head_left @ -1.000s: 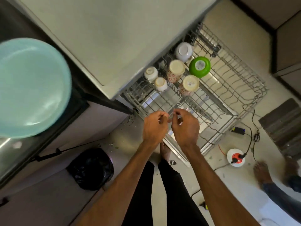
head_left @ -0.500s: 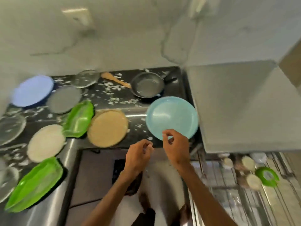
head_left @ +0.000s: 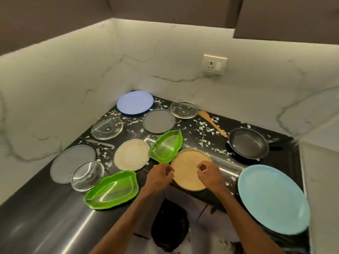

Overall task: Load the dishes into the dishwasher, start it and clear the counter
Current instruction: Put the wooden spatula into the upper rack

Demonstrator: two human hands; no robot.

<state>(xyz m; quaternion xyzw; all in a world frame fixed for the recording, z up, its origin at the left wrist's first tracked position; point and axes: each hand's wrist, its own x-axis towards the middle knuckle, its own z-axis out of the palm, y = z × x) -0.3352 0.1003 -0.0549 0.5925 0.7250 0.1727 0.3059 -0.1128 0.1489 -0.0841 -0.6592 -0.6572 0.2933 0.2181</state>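
Our left forearm (head_left: pixel 126 215) and right forearm (head_left: pixel 244 215) rise from the bottom edge of the frame toward its centre. Our left hand (head_left: pixel 159 177) sits at lower centre, back up, fingers curled toward the thumb. Our right hand (head_left: pixel 210 174) sits just right of it, apart, fingers curled likewise.
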